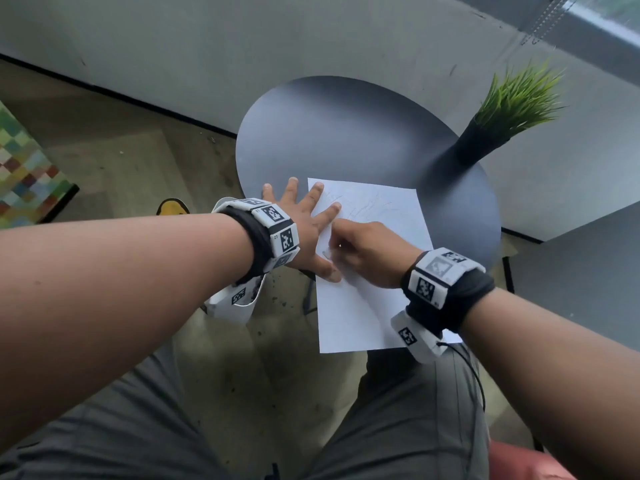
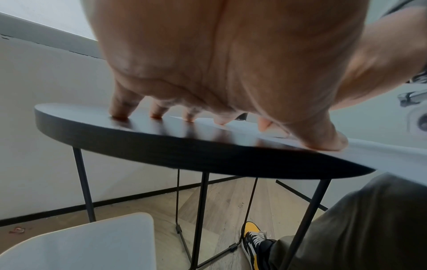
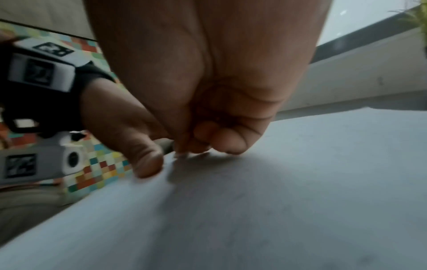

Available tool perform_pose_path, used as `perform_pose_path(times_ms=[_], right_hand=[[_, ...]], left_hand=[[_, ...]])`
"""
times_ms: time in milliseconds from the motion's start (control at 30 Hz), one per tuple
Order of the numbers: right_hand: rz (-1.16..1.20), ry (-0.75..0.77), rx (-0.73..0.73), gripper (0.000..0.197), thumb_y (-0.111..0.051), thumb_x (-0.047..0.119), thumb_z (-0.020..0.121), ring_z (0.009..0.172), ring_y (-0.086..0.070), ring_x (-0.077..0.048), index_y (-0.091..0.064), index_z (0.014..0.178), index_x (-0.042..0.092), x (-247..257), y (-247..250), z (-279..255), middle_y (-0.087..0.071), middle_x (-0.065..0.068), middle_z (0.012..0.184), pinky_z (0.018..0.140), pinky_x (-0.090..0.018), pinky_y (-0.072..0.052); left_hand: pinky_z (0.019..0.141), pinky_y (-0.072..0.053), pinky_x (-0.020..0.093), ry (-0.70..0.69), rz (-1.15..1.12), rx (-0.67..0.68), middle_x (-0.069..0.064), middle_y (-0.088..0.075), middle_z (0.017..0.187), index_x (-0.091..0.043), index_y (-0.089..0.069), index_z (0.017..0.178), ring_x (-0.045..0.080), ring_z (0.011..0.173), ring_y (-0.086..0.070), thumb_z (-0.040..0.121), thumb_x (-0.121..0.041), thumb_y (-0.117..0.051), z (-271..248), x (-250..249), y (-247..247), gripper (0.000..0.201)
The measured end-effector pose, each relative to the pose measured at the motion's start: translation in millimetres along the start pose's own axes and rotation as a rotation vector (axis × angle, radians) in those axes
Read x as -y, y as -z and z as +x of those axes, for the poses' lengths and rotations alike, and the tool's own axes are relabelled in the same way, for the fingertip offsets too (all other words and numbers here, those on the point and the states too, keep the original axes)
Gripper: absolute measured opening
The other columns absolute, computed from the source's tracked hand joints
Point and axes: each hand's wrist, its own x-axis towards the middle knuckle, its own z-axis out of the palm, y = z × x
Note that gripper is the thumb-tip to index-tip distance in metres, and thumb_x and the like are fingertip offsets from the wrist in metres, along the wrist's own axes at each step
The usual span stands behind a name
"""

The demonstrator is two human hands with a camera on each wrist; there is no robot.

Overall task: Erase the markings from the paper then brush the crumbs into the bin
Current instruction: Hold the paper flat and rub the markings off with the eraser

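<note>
At the far left of the head view a block of small multicoloured squares (image 1: 24,171) stands on the pale wooden floor (image 1: 131,161), and a yellow and black shoe (image 1: 172,206) shows just beyond the left forearm. The left hand (image 1: 304,230) lies flat with its fingers spread wide: the outer fingers press the round dark grey tabletop (image 1: 332,133), while the inner fingers and the thumb press the left edge of the white sheet of paper (image 1: 363,306), pinning it down. In the left wrist view the same fingertips (image 2: 119,114) touch the tabletop, and thin black metal legs (image 2: 84,182) carry the table above the floor.

The paper lies on the near right part of the table, its near end hanging over the rim toward the person's grey-trousered lap (image 1: 398,427). Faint pencil scribbles (image 1: 374,209) mark its far half.

The right hand (image 1: 367,251) rests on the paper just beside the left thumb, its fingers curled tightly with the tips bunched down against the sheet; from the right wrist view the curled fingers (image 3: 228,138) meet the paper, but whether they pinch an eraser cannot be told, as the spot is blurred.

At the far right edge of the table stands a tall black vase holding green grass-like blades (image 1: 512,98), well apart from both hands.
</note>
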Motion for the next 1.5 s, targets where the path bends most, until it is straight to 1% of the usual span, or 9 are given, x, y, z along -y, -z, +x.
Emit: perform_pose_path(times_ms=[167, 333, 500, 633, 800, 967, 1200, 1367, 1500], right_hand=[[0.008, -0.263, -0.213, 0.014, -0.052, 0.026, 0.093, 0.089, -0.057, -0.032, -0.052, 0.099, 0.013, -26, 12, 14, -0.064, -0.011, 0.095, 0.071, -0.035, -0.042], [-0.021, 0.020, 0.041, 0.008, -0.053, 0.022, 0.092, 0.088, -0.060, -0.030, -0.054, 0.097, 0.016, 2, 0, 1, -0.067, -0.009, 0.096, 0.072, -0.034, -0.044], [-0.006, -0.292, -0.220, 0.019, -0.052, 0.028, 0.093, 0.093, -0.058, -0.033, -0.052, 0.103, 0.012, -19, 11, 28, -0.064, -0.013, 0.102, 0.077, -0.035, -0.045], [-0.003, -0.038, -0.067, 0.020, -0.049, 0.023, 0.092, 0.091, -0.060, -0.033, -0.052, 0.110, 0.012, 4, -4, 19, -0.066, -0.012, 0.101, 0.075, -0.036, -0.046], [0.008, -0.350, -0.232, 0.017, -0.054, 0.031, 0.090, 0.094, -0.059, -0.030, -0.056, 0.097, 0.015, -22, 15, 32, -0.065, -0.008, 0.101, 0.080, -0.036, -0.048], [0.000, 0.041, -0.027, 0.014, -0.053, 0.020, 0.093, 0.080, -0.055, -0.024, -0.056, 0.105, 0.014, 9, -5, 5, -0.065, -0.004, 0.094, 0.070, -0.032, -0.041], [0.135, -0.440, -0.250, 0.020, -0.056, 0.034, 0.091, 0.095, -0.056, -0.025, -0.057, 0.098, 0.015, -57, 20, 19, -0.065, -0.004, 0.098, 0.078, -0.033, -0.045], [0.147, -0.393, -0.230, 0.019, -0.053, 0.034, 0.092, 0.090, -0.058, -0.027, -0.053, 0.100, 0.017, -53, 10, 15, -0.064, -0.005, 0.094, 0.076, -0.034, -0.047], [0.138, -0.363, -0.238, 0.018, -0.052, 0.033, 0.093, 0.090, -0.058, -0.028, -0.050, 0.102, 0.017, -48, 4, 8, -0.064, -0.006, 0.095, 0.079, -0.037, -0.049]], left_hand=[[0.113, -0.004, 0.073, 0.008, 0.008, -0.001, 0.001, 0.023, 0.165, -0.043, 0.015, 0.155, 0.043, 0.150, 0.016, 0.055, -0.103, -0.041, 0, -3, 2, 0.130], [0.113, -0.003, 0.073, 0.006, 0.016, 0.009, 0.002, 0.024, 0.165, -0.042, 0.016, 0.155, 0.043, 0.150, 0.016, 0.057, -0.101, -0.042, 0, -3, 3, 0.129], [0.114, -0.003, 0.072, 0.019, 0.014, 0.021, 0.000, 0.025, 0.165, -0.042, 0.017, 0.155, 0.041, 0.150, 0.017, 0.056, -0.102, -0.041, -1, -3, 4, 0.130], [0.114, -0.001, 0.073, 0.006, -0.001, 0.006, 0.001, 0.025, 0.165, -0.043, 0.015, 0.155, 0.042, 0.150, 0.017, 0.056, -0.102, -0.044, -1, -2, 2, 0.129], [0.114, -0.003, 0.072, 0.018, 0.027, 0.005, 0.000, 0.024, 0.165, -0.042, 0.017, 0.155, 0.042, 0.150, 0.016, 0.056, -0.103, -0.041, 0, -4, 3, 0.130], [0.113, -0.001, 0.073, 0.013, 0.010, -0.005, 0.001, 0.024, 0.165, -0.043, 0.015, 0.155, 0.043, 0.150, 0.016, 0.056, -0.101, -0.044, 0, -3, 1, 0.129], [0.114, -0.007, 0.072, 0.023, 0.013, 0.012, 0.000, 0.017, 0.167, -0.042, 0.009, 0.157, 0.044, 0.150, 0.011, 0.053, -0.102, -0.044, 0, -6, 6, 0.131], [0.110, -0.020, 0.065, -0.005, 0.033, -0.163, 0.006, -0.035, 0.144, -0.038, -0.041, 0.141, 0.033, 0.137, -0.028, 0.057, -0.102, -0.038, 2, -4, 20, 0.106], [0.117, -0.013, 0.061, -0.084, 0.044, -0.129, 0.002, -0.009, 0.165, -0.031, -0.016, 0.158, 0.028, 0.151, -0.006, 0.065, -0.096, -0.044, 1, -7, 5, 0.117]])
